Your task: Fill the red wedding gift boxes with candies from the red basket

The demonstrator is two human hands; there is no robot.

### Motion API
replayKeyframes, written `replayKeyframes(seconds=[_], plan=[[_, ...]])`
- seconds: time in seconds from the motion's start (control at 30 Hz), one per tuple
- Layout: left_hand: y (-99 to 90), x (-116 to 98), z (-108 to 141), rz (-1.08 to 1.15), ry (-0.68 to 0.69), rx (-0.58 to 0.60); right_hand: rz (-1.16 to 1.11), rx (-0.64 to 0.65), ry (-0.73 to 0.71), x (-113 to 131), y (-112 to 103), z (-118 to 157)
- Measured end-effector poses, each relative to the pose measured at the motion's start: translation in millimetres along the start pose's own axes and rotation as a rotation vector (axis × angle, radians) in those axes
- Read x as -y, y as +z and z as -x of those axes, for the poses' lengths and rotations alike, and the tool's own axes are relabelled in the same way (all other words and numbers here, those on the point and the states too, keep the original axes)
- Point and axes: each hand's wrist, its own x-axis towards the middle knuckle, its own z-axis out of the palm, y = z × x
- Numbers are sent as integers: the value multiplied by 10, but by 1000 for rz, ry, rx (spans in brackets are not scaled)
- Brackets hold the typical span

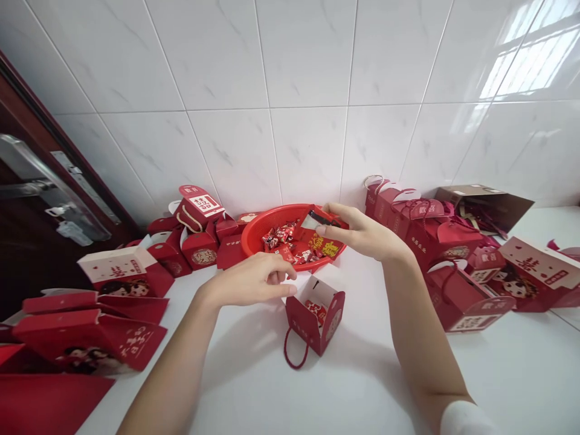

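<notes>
In the middle of the white table stands a small open red gift box (315, 317) with red wrapped candies (316, 312) inside and a cord handle hanging at its front. My left hand (254, 279) is beside the box's upper left edge, fingers curled and apart, with nothing seen in it. Behind the box, a red plastic basket (251, 241) holds candies (280, 237) in red wrappers. My right hand (353, 229) is over the basket's right side, its thumb and fingers round a dark and white packet (312, 220) whose outline is partly hidden.
Red gift boxes (199, 244) and flat red bags (90, 338) crowd the left side. More closed boxes (426, 235) and a brown open box (502, 208) line the right. A tiled wall (308, 139) rises behind, with a dark door (36, 241) at left.
</notes>
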Motion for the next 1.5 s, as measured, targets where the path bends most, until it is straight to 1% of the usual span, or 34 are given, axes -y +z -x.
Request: replayKeyframes(seconds=[0.07,0.13,0.23,0.33,0.4,0.5,0.57,0.67,0.73,0.87,0.93,1.0,1.03,1.1,1.17,1.23,1.3,1.37,1.43,1.5], plan=[[-1,18,50,-10,-37,80,32,54,-25,12,21,5],[-7,47,85,7,-33,163,71,145,-54,30,50,8],[-7,100,102,38,-48,253,181,220,-21,68,122,2],[18,136,89,29,-118,273,256,270,40,73,212,-27],[37,141,77,-3,-153,265,291,346,89,44,261,-54],[54,125,68,-63,-156,256,448,469,201,-8,307,-81],[58,117,68,-73,-152,259,568,509,234,-18,315,-81],[56,129,80,-64,-163,266,624,504,212,10,291,-53],[45,142,97,-53,-158,262,654,463,240,32,249,-23],[8,114,128,-16,-103,249,819,350,428,0,158,4],[2,62,126,-11,-75,238,868,332,523,-51,149,-17],[18,1,114,-13,-88,217,882,339,576,-96,169,-49],[35,-26,106,-21,-116,201,876,347,576,-108,185,-60],[82,-65,96,-57,-178,164,854,376,529,-101,212,-61],[139,-89,93,-105,-211,117,819,402,441,-52,225,-28],[194,-115,93,-146,-208,82,751,442,340,24,235,22],[242,-156,89,-180,-207,65,650,532,246,96,261,60],[279,-211,77,-202,-215,57,576,652,191,135,312,63],[305,-265,61,-203,-227,50,554,761,189,127,365,29],[324,-304,46,-188,-227,37,536,839,219,84,392,-21]])
